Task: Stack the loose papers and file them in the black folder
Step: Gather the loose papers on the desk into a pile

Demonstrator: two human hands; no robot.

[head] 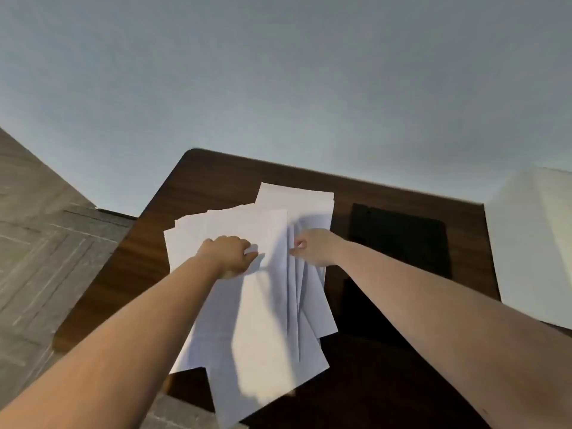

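Papers [263, 305] were gripped by the curled left hand [229, 255] — edges pinched in the right hand [312, 247], presumably for squaring.

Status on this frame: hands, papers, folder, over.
Hands: left hand and right hand both pinch the papers, fanned out, not squared. The black folder lies right of them, untouched. Nothing between.

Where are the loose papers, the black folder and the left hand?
loose papers [263, 329]: head view, middle of top sheet.
black folder [399, 239]: head view, centre of cover.
left hand [229, 255]: head view, back of hand.
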